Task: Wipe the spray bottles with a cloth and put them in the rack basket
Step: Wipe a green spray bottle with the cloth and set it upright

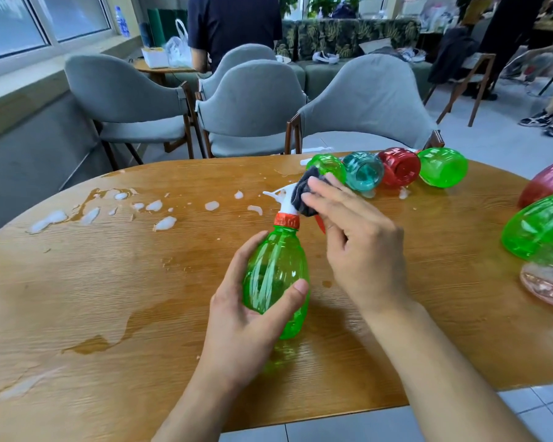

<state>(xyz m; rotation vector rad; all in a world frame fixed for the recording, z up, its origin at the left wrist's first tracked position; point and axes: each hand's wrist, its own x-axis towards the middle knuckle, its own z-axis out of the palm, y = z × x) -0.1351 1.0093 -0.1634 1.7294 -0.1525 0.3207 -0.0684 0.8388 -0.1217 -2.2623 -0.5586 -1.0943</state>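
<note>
At the centre of the frame the left hand (pixel 253 317) is grasping a green spray bottle (pixel 276 275) around its body, thumb lying across the near side and fingers curled behind; the grip is clenched on the bottle. The bottle is being held tilted above the wooden desk (pixel 109 298), its orange collar (pixel 287 221) and white spray head (pixel 284 199) pointing toward the upper part of the frame. The right hand (pixel 361 244) is pressing a dark grey cloth (pixel 305 194) against the spray head, fingers extended over the cloth and pinning it there; its grip is closed on the cloth.

Along the upper right of the desk four bottles are lying on their sides in a row, bases toward the camera: a green one (pixel 328 167), a teal one (pixel 363 172), a red one (pixel 399 167) and another green one (pixel 442 167), each just beside the next. At the right edge of the frame further bottles, red (pixel 548 183), green (pixel 538 228) and pink (pixel 548 283), are partly cut off.

White foam patches (pixel 160 215) and wet streaks are lying across the left half of the desk. Grey chairs (pixel 249 106) are standing behind it.
</note>
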